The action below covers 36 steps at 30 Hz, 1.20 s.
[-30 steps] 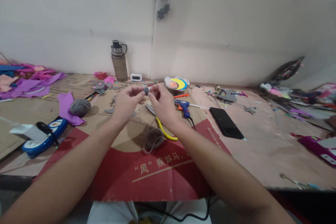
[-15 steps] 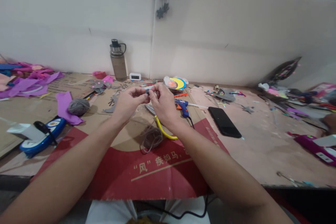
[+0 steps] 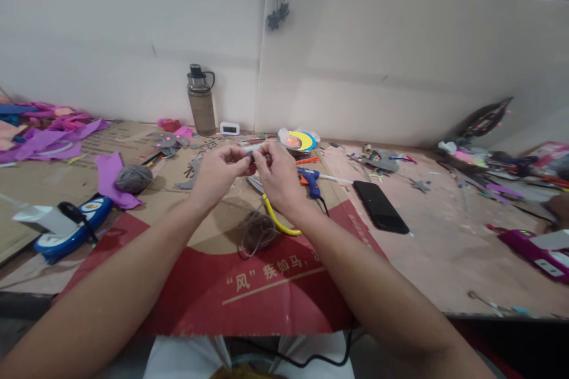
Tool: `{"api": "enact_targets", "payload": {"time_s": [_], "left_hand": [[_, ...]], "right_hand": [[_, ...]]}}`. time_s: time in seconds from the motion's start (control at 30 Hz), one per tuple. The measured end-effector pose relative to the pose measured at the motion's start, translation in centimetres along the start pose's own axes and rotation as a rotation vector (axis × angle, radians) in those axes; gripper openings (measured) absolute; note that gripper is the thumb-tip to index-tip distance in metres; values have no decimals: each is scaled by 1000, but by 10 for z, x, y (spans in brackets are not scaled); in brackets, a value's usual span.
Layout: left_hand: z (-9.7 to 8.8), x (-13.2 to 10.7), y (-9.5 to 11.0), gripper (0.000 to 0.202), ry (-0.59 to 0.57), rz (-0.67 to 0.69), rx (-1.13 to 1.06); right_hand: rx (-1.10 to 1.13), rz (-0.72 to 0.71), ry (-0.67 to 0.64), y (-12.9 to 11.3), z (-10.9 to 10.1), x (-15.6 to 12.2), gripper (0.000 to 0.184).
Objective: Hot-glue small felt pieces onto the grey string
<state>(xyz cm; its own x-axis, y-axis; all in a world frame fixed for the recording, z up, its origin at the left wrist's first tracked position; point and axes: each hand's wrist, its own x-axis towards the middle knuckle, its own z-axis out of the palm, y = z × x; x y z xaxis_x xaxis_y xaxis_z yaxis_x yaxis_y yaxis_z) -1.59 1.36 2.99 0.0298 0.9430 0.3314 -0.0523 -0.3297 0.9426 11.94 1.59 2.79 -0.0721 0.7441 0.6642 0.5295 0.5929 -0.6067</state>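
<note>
My left hand (image 3: 221,174) and my right hand (image 3: 278,176) meet at the fingertips above the cardboard. Both pinch one small dark grey piece (image 3: 251,154), mostly hidden by the fingers, so its kind cannot be made out. Yellow-handled scissors (image 3: 280,222) lie partly under my right hand and wrist. A ball of grey-brown yarn (image 3: 258,232) with loose strands rests between my forearms. Just right of my right hand is a blue hot glue gun (image 3: 312,182). Grey felt scraps (image 3: 189,177) lie left of my left hand.
A red-printed cardboard sheet (image 3: 275,302) covers the table before me. Around it are a grey yarn ball (image 3: 134,179), a blue power strip (image 3: 75,234), a water bottle (image 3: 201,103), a small clock (image 3: 230,128), a black phone (image 3: 380,207) and a magenta power strip (image 3: 536,254).
The view has shifted very slightly. Both hands stay together at the same place, with only small movement of the fingers around the grey piece.
</note>
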Motion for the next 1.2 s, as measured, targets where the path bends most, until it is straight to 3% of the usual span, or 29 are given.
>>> {"api": "enact_targets", "payload": {"time_s": [0.4, 0.87, 1.2], "left_hand": [[0, -2, 2, 29, -42, -13, -37], [-2, 4, -5, 21, -74, 33, -5], [-2, 3, 0, 22, -91, 26, 15]], "right_hand": [[33, 2, 6, -1, -1, 0, 18], [48, 18, 14, -2, -2, 0, 18], [-84, -63, 10, -3, -5, -2, 19]]}}
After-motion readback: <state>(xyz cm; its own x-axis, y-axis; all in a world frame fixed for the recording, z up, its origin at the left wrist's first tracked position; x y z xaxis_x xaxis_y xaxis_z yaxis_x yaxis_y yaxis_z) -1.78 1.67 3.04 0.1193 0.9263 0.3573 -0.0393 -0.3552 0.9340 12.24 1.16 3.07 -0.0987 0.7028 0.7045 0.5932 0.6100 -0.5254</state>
